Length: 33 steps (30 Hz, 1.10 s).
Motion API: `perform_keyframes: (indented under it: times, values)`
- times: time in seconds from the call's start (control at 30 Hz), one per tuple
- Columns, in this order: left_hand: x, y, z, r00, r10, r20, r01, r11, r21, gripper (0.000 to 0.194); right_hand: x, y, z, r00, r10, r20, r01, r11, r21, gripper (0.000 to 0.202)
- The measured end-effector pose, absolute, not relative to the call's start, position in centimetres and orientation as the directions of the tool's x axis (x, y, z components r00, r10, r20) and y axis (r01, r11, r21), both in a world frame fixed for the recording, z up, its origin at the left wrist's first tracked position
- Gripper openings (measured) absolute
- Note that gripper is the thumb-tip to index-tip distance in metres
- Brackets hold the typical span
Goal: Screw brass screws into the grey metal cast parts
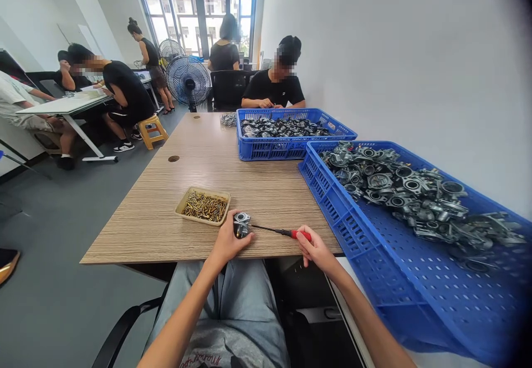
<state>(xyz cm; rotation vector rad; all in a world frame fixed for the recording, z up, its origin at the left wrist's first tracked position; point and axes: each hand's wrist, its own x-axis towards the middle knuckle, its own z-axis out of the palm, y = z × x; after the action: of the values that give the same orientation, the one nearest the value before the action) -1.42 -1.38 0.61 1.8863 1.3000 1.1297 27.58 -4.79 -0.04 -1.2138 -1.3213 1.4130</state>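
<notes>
Near the table's front edge, my left hand is closed around a small metal carburetor body. My right hand grips the red handle of a screwdriver. The screwdriver's dark shaft points left, and its tip meets the right side of the carburetor body; whether it sits in a screw is too small to tell. Just left of and behind my left hand stands a beige tray holding many small brass-coloured parts.
A blue crate of metal castings stands to my right. Behind it is another blue crate full of similar parts. A co-worker sits at the far end of the wood-grain table. A fan stands beyond the table.
</notes>
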Motion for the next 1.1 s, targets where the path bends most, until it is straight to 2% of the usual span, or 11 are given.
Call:
perform_keyframes:
  times: [0.17,0.47,1.1]
  values:
    - [-1.4,-1.5,0.7,0.179,0.933,0.313,0.442,-0.361,0.821,0.063,27.9,-5.0,0.1,-0.206,0.975,-0.079,0.0,-0.081,-0.997,0.037]
    - [-1.4,-1.4,0.6,0.161,0.931,0.327,0.447,-0.364,0.817,0.063,27.9,-4.7,-0.6,-0.197,0.976,-0.092,0.075,-0.078,-0.994,0.039]
    - [-1.5,-1.4,0.6,0.176,0.932,0.318,0.426,-0.364,0.828,0.063,28.2,-4.9,-0.4,-0.219,0.973,-0.071,0.034,-0.065,-0.997,0.034]
